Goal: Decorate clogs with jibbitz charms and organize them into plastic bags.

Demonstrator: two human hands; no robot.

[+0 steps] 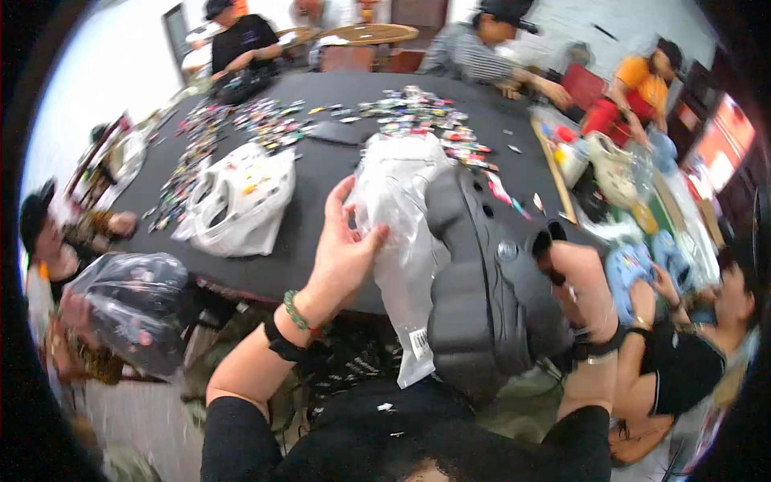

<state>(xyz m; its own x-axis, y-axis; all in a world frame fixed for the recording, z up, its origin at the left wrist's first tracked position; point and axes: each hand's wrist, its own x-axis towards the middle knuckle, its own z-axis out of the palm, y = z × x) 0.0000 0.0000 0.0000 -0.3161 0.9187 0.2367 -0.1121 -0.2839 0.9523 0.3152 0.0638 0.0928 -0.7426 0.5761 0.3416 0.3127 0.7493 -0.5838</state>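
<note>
My right hand (pixel 585 285) grips a pair of chunky dark grey clogs (pixel 474 297) by their right side, in front of my body. Its fingers are partly hidden behind the shoes and blurred. A clear plastic bag (pixel 397 209) hangs just left of the clogs, its upper part over the table. My left hand (pixel 345 245) pinches the bag's left edge between thumb and fingers. On the table to the left lie white clogs (pixel 233 201) in a clear bag, with small coloured charms on them.
The black table (pixel 321 201) carries heaps of small colourful charms (pixel 418 112). Several people sit around it; one at the right handles blue clogs (pixel 630 273). A person at the left holds a bagged dark bundle (pixel 132 309). A beige clog (pixel 612 173) and bottles stand at the right.
</note>
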